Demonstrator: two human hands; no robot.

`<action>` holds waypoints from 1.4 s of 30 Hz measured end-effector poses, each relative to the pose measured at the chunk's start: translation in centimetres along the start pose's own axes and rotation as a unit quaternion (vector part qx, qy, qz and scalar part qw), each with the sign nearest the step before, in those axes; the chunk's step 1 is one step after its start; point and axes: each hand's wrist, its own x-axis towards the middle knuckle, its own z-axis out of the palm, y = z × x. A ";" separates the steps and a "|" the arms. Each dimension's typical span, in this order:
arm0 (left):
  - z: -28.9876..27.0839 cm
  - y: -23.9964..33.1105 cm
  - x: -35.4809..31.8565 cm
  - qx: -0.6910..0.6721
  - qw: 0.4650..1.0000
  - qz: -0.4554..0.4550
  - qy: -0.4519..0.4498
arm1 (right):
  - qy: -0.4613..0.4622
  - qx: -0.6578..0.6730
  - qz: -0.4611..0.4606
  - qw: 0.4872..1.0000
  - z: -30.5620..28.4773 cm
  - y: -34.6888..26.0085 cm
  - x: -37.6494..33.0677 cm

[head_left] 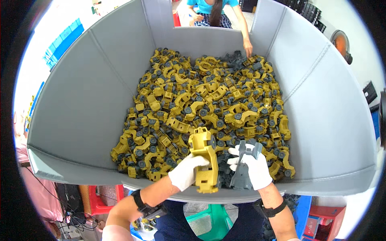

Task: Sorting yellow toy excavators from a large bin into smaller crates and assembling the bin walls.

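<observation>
My left hand (188,172), in a white glove, is closed around a yellow toy vehicle body (204,156) with a dark wheel on its right side. It is held upright over the near edge of the bin. To its right, my white-gloved right hand (257,168) grips a dark grey plastic part (242,170), long with a forked upper end. The two pieces are apart. Beyond both hands lies a heap of yellow toy vehicle bodies (217,94) with dark wheels. More dark grey parts show between and below my hands, partly hidden.
High grey walls (88,96) enclose the heap. Across the bin, another person's hand (248,48) reaches into the far right corner near some dark parts (236,59). Below me are a green stool (213,221) and a red stool (98,201). A fan (341,44) stands at right.
</observation>
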 end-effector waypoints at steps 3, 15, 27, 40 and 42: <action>-0.6 -2.5 -3.7 0.012 0.997 -0.074 0.014 | 0.028 0.069 -0.022 0.997 0.7 0.5 -2.3; 1.7 -10.9 -8.3 -0.103 0.991 -0.051 -0.066 | -0.102 -0.460 -0.262 0.842 3.6 2.4 -12.0; 2.0 -13.3 -10.4 -0.037 0.995 0.069 -0.054 | -0.018 -0.170 -0.072 0.983 2.4 4.2 -14.7; 1.9 -11.7 -11.4 -0.047 0.988 0.091 -0.116 | -0.039 -0.469 -0.239 0.849 4.1 0.1 -19.0; 1.5 -12.2 -11.3 -0.025 0.989 0.100 -0.107 | -0.017 -0.488 -0.245 0.837 4.4 0.3 -19.4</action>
